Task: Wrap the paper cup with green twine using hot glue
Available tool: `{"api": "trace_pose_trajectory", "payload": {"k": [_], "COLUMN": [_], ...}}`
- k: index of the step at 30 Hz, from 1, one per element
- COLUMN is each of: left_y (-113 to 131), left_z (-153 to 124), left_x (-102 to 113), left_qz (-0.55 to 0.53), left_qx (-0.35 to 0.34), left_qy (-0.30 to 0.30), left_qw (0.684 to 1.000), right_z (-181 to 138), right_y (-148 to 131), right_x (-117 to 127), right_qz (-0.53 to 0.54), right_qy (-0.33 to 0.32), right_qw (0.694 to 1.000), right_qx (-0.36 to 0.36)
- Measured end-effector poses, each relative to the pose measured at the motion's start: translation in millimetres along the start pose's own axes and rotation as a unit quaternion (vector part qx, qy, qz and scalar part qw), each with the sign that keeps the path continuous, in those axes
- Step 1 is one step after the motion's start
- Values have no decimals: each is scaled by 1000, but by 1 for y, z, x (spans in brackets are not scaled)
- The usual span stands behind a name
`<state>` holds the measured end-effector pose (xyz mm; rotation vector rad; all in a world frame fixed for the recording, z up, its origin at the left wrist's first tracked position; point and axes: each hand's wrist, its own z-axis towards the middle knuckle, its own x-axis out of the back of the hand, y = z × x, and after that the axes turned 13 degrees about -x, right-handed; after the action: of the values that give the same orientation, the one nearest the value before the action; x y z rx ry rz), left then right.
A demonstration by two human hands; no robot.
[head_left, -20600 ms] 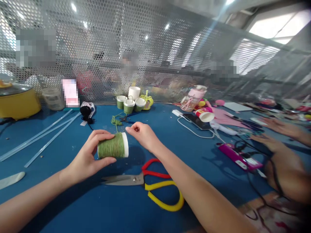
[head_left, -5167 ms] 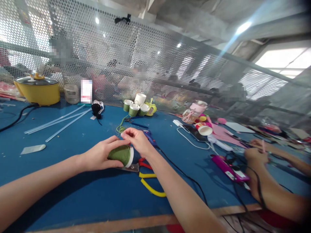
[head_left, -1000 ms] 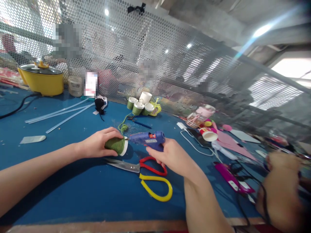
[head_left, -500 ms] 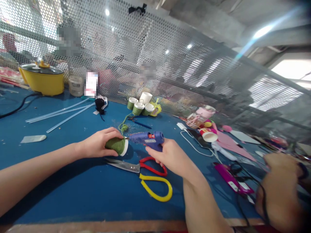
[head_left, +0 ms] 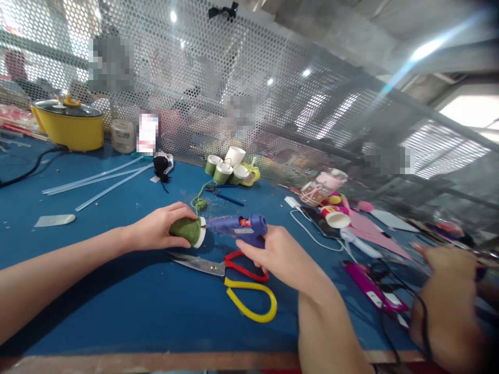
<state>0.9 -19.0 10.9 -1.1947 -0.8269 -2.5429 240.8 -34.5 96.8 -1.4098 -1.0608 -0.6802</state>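
Observation:
My left hand (head_left: 161,228) is closed round a small paper cup (head_left: 186,231) wrapped in green yarn, tipped on its side with its white rim to the right. In my right hand (head_left: 273,249) is a blue glue gun (head_left: 244,226), its nozzle at the cup's rim; whether it touches I cannot tell. Behind the cup lies a little ball of green yarn (head_left: 200,204), a strand running back from it. Just in front of both hands, large scissors (head_left: 212,267) with a red and a yellow handle lie spread on the blue table (head_left: 156,317).
Several green-wrapped cups (head_left: 223,171) stand at the back by pliers (head_left: 226,195). Glue sticks (head_left: 97,179), a yellow electric pot (head_left: 70,127) and a jar (head_left: 122,136) are left. A purple power strip (head_left: 374,291) with cables and a co-worker's arm (head_left: 448,296) are right.
My right hand and the glue gun have shifted very slightly right. My left hand still holds the cup in place. The co-worker's hand at the right has moved a little.

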Motion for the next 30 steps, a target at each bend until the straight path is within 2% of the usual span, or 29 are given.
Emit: {"api": "trace_pose_trajectory", "payload": {"k": [5,15,19,24,30], "left_y": [1,2,2,2,5], "left_z": [1,1,1,0,1], "left_x": [1,1,1,0,1], "left_qz": [-2,-1,-3,2,20], "left_qx": [8,16,4,-11,-24], "left_qy": [-4,-7,-3,-6,-17], "left_qw": [1000,1000,1000,1000,999], "right_z": [-1,-1,1,4,8], "right_y": [1,2,0,-2,-1], "right_x": [0,1,0,-3,-6], "right_qz": [4,1,-1,33,54], "right_qy": [-18,-9,16,10,17], "right_qw": [1000,999,1000,999,998], "right_qx": [15,42,15,-26,-21]}}
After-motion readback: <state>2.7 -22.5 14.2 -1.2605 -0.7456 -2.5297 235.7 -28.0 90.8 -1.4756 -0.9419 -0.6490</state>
